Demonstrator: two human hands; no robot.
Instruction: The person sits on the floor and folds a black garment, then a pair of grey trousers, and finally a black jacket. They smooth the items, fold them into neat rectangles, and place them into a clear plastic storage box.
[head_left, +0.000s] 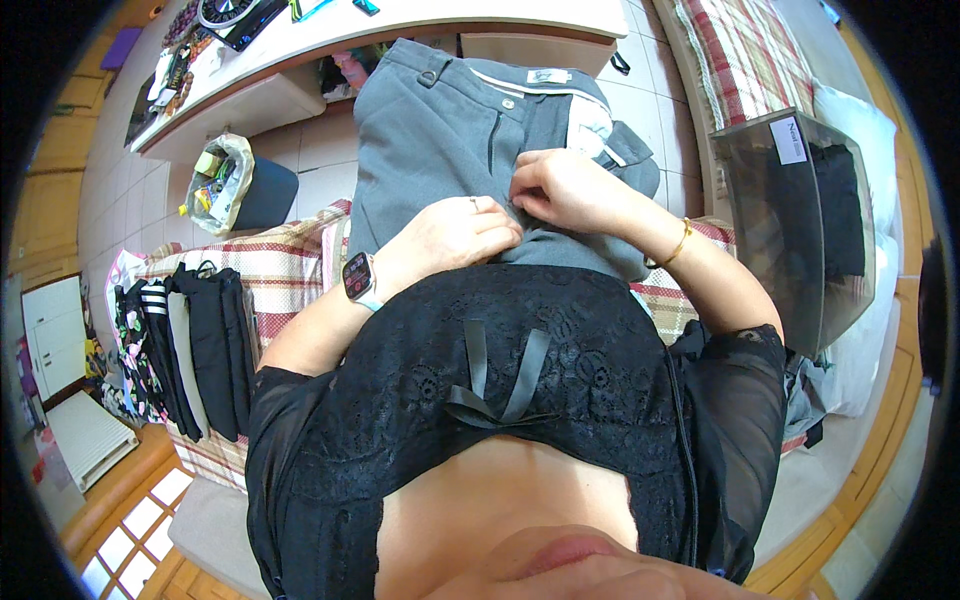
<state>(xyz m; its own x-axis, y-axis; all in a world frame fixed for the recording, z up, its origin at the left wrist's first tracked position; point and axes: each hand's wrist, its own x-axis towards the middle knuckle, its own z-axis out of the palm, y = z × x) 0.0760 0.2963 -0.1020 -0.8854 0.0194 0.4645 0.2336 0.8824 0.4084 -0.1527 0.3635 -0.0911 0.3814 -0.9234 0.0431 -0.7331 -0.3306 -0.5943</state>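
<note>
A pair of grey trousers (420, 142) lies over my lap with the waistband pointing away from me. Its metal button, fly zip and a belt loop with a ring face up. On the right side the waistband folds over, baring a white pocket lining (589, 124). My left hand (459, 234), with a ring and a smartwatch (360, 277) on the wrist, grips the cloth below the fly. Just above it my right hand (559, 191), a gold bracelet on its wrist, pinches the same cloth with curled fingers. The fingertips of both hands are partly hidden.
A white-topped table (420, 15) with drawers stands ahead. A lined waste bin (262, 191) sits at front left. Folded dark clothes (214, 352) lie on the checked sofa cover (289, 274) at left. At right stands a translucent storage box (772, 225) with dark cloth inside.
</note>
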